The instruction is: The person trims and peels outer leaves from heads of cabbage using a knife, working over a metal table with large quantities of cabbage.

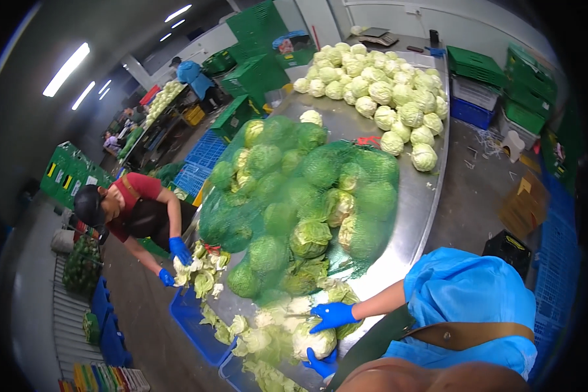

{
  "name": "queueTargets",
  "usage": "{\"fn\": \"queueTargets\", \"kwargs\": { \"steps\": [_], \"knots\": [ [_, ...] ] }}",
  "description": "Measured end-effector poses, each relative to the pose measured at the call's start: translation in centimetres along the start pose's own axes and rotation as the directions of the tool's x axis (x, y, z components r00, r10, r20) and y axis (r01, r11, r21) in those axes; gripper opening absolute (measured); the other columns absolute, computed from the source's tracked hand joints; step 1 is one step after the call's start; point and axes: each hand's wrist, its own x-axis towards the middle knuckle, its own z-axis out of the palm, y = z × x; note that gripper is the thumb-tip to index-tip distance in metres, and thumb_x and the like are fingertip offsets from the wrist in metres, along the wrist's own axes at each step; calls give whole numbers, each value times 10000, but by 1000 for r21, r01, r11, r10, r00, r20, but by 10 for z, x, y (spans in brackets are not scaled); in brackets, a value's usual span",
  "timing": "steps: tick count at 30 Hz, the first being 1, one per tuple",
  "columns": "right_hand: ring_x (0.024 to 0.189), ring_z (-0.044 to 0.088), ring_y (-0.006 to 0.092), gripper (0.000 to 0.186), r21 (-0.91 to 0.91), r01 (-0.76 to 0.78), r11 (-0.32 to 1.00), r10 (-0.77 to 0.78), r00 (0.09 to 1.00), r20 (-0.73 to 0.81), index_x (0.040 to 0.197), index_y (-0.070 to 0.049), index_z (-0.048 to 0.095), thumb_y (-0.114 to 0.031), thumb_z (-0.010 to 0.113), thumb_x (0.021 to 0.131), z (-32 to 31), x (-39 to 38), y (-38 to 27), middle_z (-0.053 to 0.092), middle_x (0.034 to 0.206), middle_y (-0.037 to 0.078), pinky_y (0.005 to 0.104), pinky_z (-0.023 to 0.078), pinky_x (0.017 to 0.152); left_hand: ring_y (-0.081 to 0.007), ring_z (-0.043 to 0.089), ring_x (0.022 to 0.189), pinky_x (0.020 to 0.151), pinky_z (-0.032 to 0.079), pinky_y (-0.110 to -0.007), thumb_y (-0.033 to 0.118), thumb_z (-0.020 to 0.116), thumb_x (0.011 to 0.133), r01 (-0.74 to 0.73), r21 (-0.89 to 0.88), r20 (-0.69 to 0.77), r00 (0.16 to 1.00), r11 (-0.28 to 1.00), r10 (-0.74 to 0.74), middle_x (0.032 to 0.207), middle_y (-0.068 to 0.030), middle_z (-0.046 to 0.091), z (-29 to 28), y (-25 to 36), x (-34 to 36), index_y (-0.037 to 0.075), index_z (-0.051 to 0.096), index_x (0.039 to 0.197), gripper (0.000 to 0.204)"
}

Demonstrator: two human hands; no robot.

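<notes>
Low in the view, my left hand (pixel 320 363) in a blue glove is closed against the underside of a pale green cabbage (pixel 313 340). Over the top of that cabbage lies my blue-gloved right hand (pixel 335 316). From its fingers a thin narrow blade juts leftward, seemingly a knife (pixel 296 316); its handle is hidden in the grip. Loose outer leaves (pixel 261 343) are heaped beside the cabbage, to its left. Just beyond my hands, green net sacks (pixel 277 215) full of cabbages cover the middle of the metal table (pixel 405 222).
Bare cabbages (pixel 385 91) are piled at the table's far end. Blue bins (pixel 199 326) stand below its left edge. Across the table a person (pixel 144 215) in blue gloves handles leaves. Stacked green crates (pixel 529 85) and a cardboard box (pixel 524 206) sit on the right.
</notes>
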Motion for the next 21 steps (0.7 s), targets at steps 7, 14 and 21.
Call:
{"fn": "queueTargets", "kwargs": {
  "steps": [7,14,21],
  "knots": [
    [1278,486,363,960,70,-44,997,33,988,148,1430,-42,433,-720,626,779,3,4,9,462,1409,200,408,385,1074,-320,570,1128,852,549,-458,347,623,915,-217,339,-99,959,916,264,1288,-183,530,59,26,-52,42,439,1340,554],
    [1318,463,324,919,118,-34,992,20,992,121,1407,-29,473,-675,653,779,4,21,39,460,1453,186,392,364,1103,-239,585,767,664,517,-375,171,625,897,-348,485,-26,911,802,411,865,-97,582,-22,17,10,-27,568,920,207],
    [1226,542,333,825,113,36,993,-58,979,195,1349,-69,541,-621,714,760,-15,21,39,561,1343,193,390,423,1028,-244,572,982,833,505,-377,-33,570,839,-583,410,43,781,702,623,1126,-140,569,-80,60,73,-28,543,1158,320]
  ]
}}
